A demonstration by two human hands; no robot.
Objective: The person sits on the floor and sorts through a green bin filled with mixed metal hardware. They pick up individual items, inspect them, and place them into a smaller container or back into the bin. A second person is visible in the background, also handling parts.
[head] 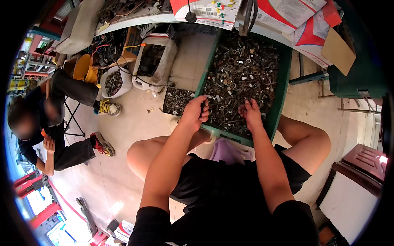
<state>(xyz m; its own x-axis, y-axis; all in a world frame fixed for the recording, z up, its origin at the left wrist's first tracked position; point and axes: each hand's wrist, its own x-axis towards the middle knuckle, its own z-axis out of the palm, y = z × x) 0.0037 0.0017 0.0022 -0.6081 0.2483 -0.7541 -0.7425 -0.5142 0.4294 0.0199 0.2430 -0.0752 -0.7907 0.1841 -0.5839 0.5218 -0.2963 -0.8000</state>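
Observation:
A green plastic bin (285,73) filled with loose bolts, nuts and washers (243,73) lies before me, below the shelf edge. Over its left rim is my left hand (197,111), fingers curled around something dark and thin, perhaps a bolt, too small to name. My right hand (251,112) is above the hardware near the bin's front right, thumb and fingertips close together at a small piece that I cannot make out clearly. Left of the bin, partly beside my left hand, sits a shallow dark tray (166,101) of smaller bolts and washers.
A cut white jug (115,96) of small screws and a cut-open jerrycan (169,61) stand at the upper left, near a yellow bucket (82,68). Another person (74,89) sits at the left. Cardboard boxes (277,18) crowd the shelf above; a dark green case (360,83) is at the right.

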